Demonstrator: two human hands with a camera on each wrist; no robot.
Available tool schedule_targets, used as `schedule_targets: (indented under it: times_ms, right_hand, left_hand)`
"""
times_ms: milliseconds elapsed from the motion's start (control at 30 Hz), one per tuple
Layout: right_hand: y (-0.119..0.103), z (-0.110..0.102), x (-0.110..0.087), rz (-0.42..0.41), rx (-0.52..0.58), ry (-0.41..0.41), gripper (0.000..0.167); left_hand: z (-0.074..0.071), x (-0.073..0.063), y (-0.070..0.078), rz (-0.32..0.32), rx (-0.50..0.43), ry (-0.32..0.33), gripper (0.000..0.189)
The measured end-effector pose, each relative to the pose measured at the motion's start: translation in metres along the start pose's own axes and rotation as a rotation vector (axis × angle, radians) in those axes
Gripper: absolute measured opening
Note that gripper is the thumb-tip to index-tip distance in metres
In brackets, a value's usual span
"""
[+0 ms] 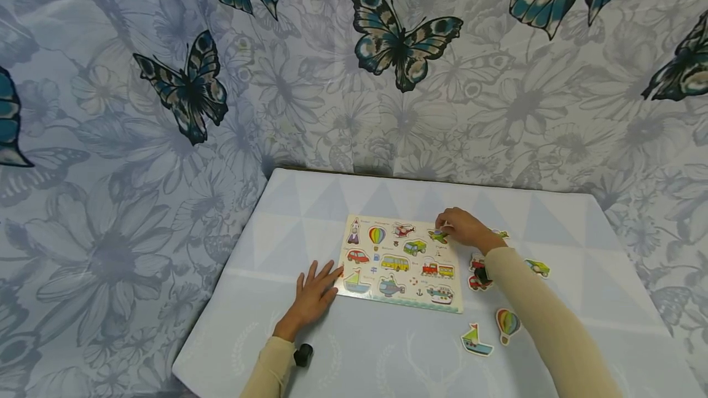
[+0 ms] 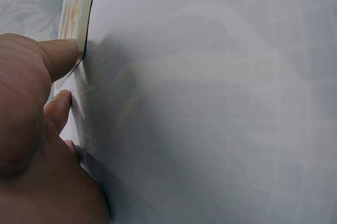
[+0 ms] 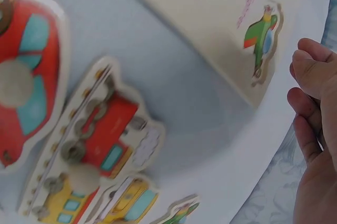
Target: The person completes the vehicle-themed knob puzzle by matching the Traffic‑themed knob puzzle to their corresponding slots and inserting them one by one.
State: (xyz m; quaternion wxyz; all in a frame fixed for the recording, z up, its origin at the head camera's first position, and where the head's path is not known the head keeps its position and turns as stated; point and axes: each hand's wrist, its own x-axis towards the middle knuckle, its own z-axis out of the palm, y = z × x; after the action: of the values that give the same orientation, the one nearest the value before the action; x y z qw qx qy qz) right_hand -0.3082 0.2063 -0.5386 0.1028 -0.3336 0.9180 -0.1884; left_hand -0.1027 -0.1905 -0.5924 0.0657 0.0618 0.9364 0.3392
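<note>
A wooden picture board [image 1: 406, 249] printed with vehicles lies flat on the table. My left hand [image 1: 313, 295] spreads its fingers at the board's left edge; in the left wrist view a fingertip [image 2: 66, 55] touches that edge. At the far right corner my right hand [image 1: 463, 227] hovers near the airplane picture [image 1: 438, 236]. Its fingers [image 3: 310, 71] bend loosely, and nothing shows between them in the right wrist view. Beside the board lie a red car piece [image 3: 39, 50] and a train piece [image 3: 118, 134], each with a round knob.
A sailboat piece [image 1: 476, 341] and a hot-air balloon piece [image 1: 507, 325] lie nearer the front. Right of the forearm is a green vehicle piece [image 1: 538, 268]. An airplane piece [image 3: 181, 211] rests near a yellow bus piece [image 3: 129, 203]. Butterfly-patterned fabric [image 1: 310, 109] hangs behind the table.
</note>
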Motion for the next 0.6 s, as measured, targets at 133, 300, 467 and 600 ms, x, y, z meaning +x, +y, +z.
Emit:
schedule_targets:
  times_ms: [133, 300, 467, 600]
  right_hand:
    - [0.010, -0.001, -0.010, -0.006, -0.015, 0.006, 0.011]
    - [0.023, -0.006, -0.027, 0.011, -0.066, -0.002, 0.011]
    - [0.032, -0.013, -0.041, 0.024, -0.080, -0.005, 0.011]
    - [0.038, -0.015, -0.049, 0.059, -0.083, -0.022, 0.011]
  left_hand:
    - [0.000, 0.000, -0.001, 0.009, -0.003, 0.006, 0.047]
    - [0.001, -0.001, 0.000, 0.030, 0.004, 0.003, 0.047]
    - [-0.001, -0.001, 0.001, 0.008, 0.013, -0.001, 0.047]
    - [-0.002, -0.001, 0.001, 0.023, 0.012, 0.006, 0.047]
